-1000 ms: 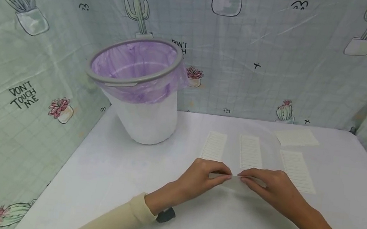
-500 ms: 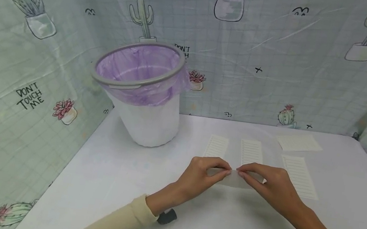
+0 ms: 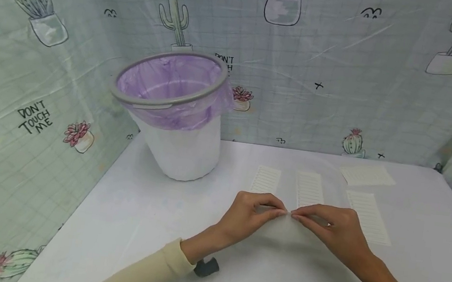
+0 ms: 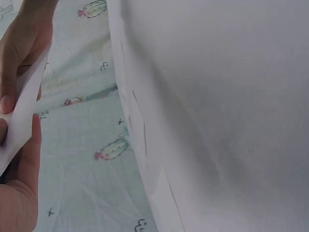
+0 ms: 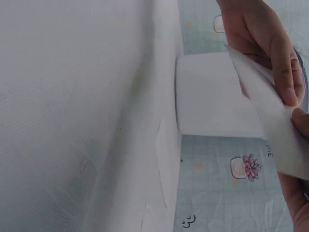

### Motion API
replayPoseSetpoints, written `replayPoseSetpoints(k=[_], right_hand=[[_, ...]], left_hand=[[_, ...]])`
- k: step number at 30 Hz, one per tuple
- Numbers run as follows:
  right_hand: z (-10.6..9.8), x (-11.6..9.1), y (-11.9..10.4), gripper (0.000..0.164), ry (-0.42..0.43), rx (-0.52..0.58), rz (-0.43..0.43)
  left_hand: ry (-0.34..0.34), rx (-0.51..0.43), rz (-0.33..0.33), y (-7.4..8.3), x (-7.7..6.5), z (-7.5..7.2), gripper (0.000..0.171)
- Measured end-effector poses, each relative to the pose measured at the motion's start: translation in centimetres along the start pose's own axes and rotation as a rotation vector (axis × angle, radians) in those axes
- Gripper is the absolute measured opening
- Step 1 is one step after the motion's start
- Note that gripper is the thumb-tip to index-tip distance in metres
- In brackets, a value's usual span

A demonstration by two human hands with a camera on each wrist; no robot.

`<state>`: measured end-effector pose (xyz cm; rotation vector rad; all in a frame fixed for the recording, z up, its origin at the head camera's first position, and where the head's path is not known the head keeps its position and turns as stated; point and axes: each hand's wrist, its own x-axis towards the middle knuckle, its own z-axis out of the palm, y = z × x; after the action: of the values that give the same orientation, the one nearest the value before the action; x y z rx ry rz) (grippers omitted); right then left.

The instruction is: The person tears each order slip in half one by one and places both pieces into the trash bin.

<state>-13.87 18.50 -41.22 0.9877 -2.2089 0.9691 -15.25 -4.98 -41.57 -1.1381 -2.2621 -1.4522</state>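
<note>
Over the middle of the white table, my left hand (image 3: 247, 216) and right hand (image 3: 339, 228) pinch the top edge of a small white sheet of paper (image 5: 264, 108), thumbs and forefingers almost meeting. Seen from the head the sheet blends into the tabletop; both wrist views show it held up off the table, with the thumbs on its near face. Just beyond the hands lie lined paper slips: a left one (image 3: 265, 180), a middle one (image 3: 308, 189) partly behind my right hand, and a right one (image 3: 368, 218).
A white bin (image 3: 182, 149) with a grey rim and purple liner stands at the table's back left. Another paper slip (image 3: 367, 175) lies askew at the back right. A cactus-print sheet (image 3: 299, 107) hangs behind and beside the white table (image 3: 143, 244).
Both hands keep their pinch on the paper. Its grey face, visible half a second ago, now barely shows from the head. The right wrist has shifted slightly left.
</note>
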Motion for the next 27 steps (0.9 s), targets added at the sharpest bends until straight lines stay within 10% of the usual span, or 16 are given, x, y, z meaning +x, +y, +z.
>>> replayPoseSetpoints(k=[4,16,22,27], right_hand=[[-0.2,-0.2,-0.1,0.01,0.033,0.02,-0.052],[-0.7,1.0,-0.5,0.035,0.155,-0.013,-0.252],[-2.3,1.4,-1.6,0.033,0.212,0.009,-0.317],[-3.2,1.5,-1.8,0.035,0.252,0.009,-0.295]], left_hand=[[-0.019,-0.062,-0.038,0.4,0.2,-0.1,0.008],[-0.009,-0.161,-0.172,1.3,1.1,-1.1,0.012],[0.159,-0.218,-0.324,0.4,1.3,-2.7,0.013],[0.205,-0.148,-0.29,0.0,1.0,-3.9,0.013]])
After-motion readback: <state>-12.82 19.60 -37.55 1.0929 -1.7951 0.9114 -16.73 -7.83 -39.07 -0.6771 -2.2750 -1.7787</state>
